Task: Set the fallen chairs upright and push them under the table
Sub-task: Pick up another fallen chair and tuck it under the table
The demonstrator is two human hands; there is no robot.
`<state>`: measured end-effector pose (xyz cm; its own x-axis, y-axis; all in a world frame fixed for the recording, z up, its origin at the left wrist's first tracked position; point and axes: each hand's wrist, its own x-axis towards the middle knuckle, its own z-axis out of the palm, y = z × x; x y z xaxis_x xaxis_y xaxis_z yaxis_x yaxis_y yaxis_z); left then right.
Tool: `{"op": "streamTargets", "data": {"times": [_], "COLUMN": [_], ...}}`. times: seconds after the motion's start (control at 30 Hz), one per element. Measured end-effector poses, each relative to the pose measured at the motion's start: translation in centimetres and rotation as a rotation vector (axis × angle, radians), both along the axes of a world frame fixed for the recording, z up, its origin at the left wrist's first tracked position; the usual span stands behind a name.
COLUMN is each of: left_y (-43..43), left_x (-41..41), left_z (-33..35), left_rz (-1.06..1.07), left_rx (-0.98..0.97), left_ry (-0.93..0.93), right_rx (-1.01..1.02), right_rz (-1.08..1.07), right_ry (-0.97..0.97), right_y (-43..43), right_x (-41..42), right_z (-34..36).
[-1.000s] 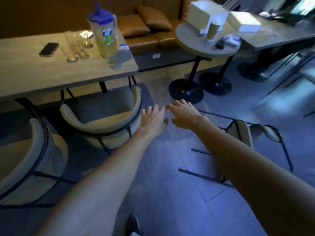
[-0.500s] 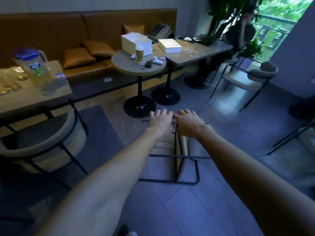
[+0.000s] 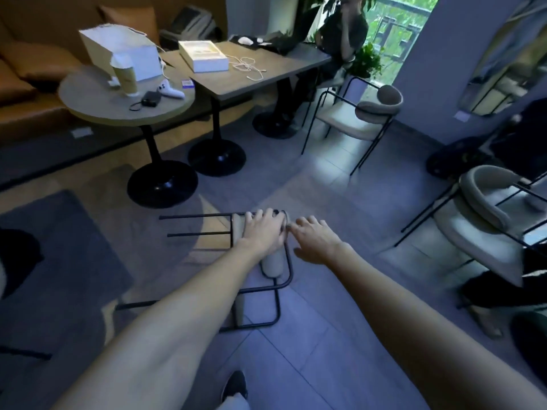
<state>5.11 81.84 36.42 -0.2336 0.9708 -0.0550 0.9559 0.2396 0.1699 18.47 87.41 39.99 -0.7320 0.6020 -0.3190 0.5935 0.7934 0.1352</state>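
A fallen chair (image 3: pixel 271 263) lies on its side on the tiled floor at the centre, its black metal legs (image 3: pixel 194 216) pointing left and its beige padding under my arm. My left hand (image 3: pixel 262 230) rests on the chair's upper side, fingers curled over its edge. My right hand (image 3: pixel 316 241) hovers just right of it with fingers spread, holding nothing. The round table (image 3: pixel 97 112) on a black pedestal stands behind the chair to the left.
A rectangular table (image 3: pixel 266 71) with a box and a cable stands at the back. An upright beige chair (image 3: pixel 350 121) stands beside it, and another chair (image 3: pixel 485 229) at the right. A person (image 3: pixel 347 28) sits at the far table. A dark rug (image 3: pixel 53 261) lies to the left.
My view has swung right and down toward the fallen chair. Both hands have dropped to it, and my left hand now lies on its upper edge.
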Motion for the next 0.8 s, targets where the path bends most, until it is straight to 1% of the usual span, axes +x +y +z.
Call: {"op": "streamTargets", "data": {"times": [0.1, 0.2, 0.33, 0.5, 0.63, 0.8], "left_y": [4.8, 9.3, 14.9, 18.9, 20.8, 23.9], "left_x": [1.8, 3.6, 5.5, 7.7, 8.7, 7.9], "left_z": [-1.9, -4.0, -6.7, -9.0, -10.1, -12.5], "left_rz": [0.001, 0.030, 0.129, 0.325, 0.465, 0.627], "left_rx": [-0.071, -0.145, -0.199, -0.267, -0.287, -0.321], "left_ry": [-0.021, -0.056, -0.056, -0.135, -0.161, -0.202], "right_rx": [-0.035, -0.045, -0.082, -0.162, -0.167, -0.160], "right_rz": [0.009, 0.074, 0.158, 0.305, 0.438, 0.613], "right_ry": [-0.022, -0.038, -0.047, -0.148, -0.173, -0.195], "right_y": [4.8, 9.9, 17.3, 24.0, 29.1, 34.3], "right_x": [2.0, 3.8, 5.7, 8.0, 6.9, 2.7], "right_z": [-1.7, -3.5, -6.3, -9.4, -10.3, -12.0]}}
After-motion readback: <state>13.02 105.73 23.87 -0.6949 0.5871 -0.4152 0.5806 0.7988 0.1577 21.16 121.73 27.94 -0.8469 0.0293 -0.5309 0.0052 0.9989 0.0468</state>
